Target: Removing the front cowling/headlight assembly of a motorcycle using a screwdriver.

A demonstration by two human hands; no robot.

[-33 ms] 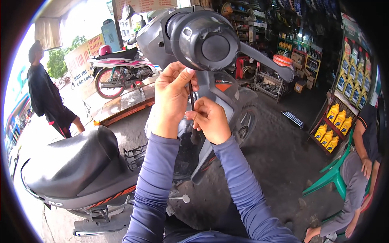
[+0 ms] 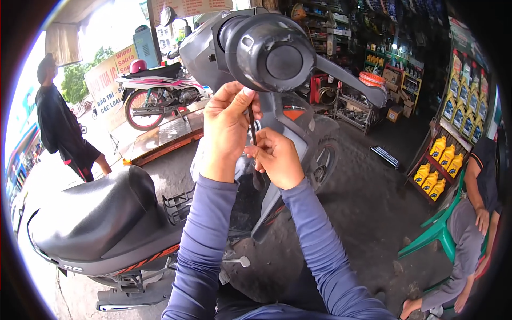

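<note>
My left hand [image 2: 227, 124] is pinched on a thin dark rod [image 2: 251, 121] just beneath the scooter's black handlebar end [image 2: 282, 63]; its thumb tip is up against the underside of that housing. Lower down and to the right, my right hand [image 2: 275, 159] grips the same upright rod between thumb and curled fingers. A lever [image 2: 352, 80] sticks out to the right of the housing. Behind my hands are the scooter's dark front body and floorboard, partly hidden by my forearms. The black seat [image 2: 96, 210] fills the lower left.
A person in black [image 2: 61, 122] stands at left. A white-pink motorbike [image 2: 160, 90] sits on a metal platform [image 2: 157, 141]. At right, a seated person [image 2: 464, 234] occupies a green chair [image 2: 432, 240] near a rack of yellow bottles [image 2: 437, 149]. Cluttered shelves [image 2: 368, 61] stand behind.
</note>
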